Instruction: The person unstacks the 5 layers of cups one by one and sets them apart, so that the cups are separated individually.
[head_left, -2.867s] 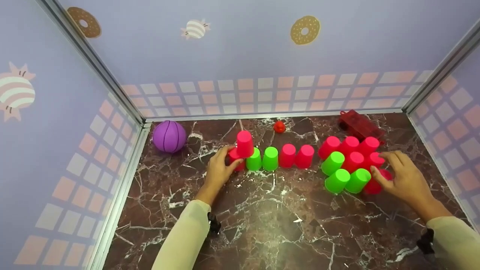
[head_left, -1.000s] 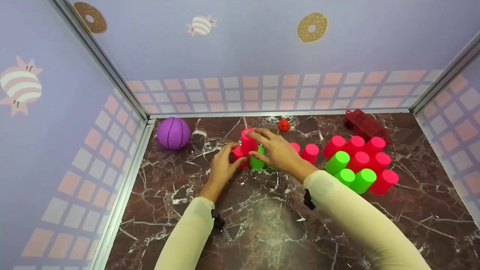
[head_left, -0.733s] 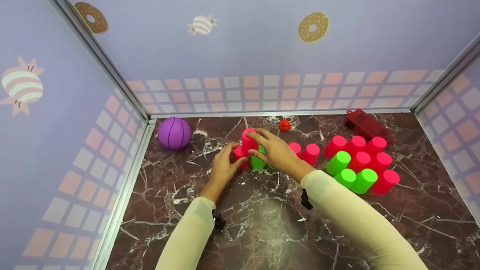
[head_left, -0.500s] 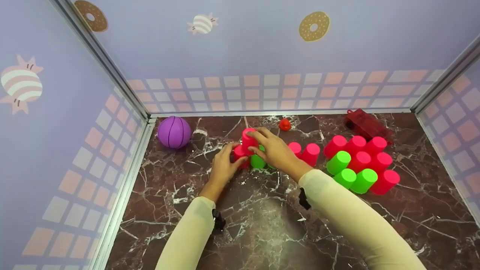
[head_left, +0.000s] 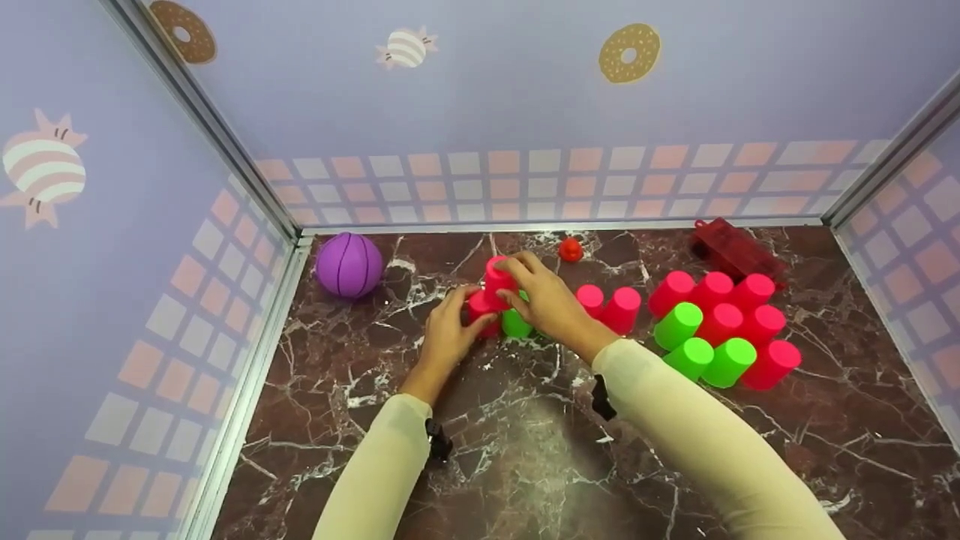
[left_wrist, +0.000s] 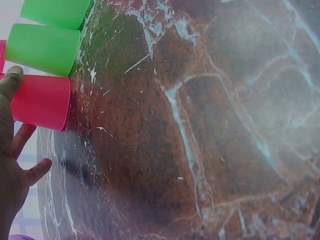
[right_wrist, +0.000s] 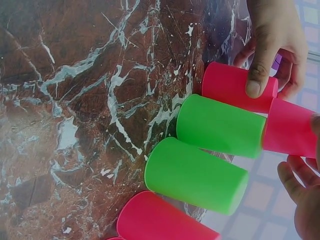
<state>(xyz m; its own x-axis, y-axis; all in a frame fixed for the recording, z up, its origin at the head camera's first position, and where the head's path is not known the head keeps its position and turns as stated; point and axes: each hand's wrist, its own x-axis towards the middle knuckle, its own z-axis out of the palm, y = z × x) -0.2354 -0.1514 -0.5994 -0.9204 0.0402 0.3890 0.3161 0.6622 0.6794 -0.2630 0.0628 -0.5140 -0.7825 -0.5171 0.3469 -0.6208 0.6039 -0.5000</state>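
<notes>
Head view, upper pink cup (head_left: 494,286) inverted, inside hidden

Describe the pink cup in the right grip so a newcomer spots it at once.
On the dark marbled table, find the row of upside-down cups left of the big cup cluster. At that row's left end, the right grip holds the pink cup. It alone is raised above the others.

The left sleeve (head_left: 375,465) and right sleeve (head_left: 697,435) are long, plain and pale cream, slightly greyer near the cuffs. One small black device (head_left: 437,441) shows by the left cuff, a second black device (head_left: 602,399) by the right. Both hands are bare.
</notes>
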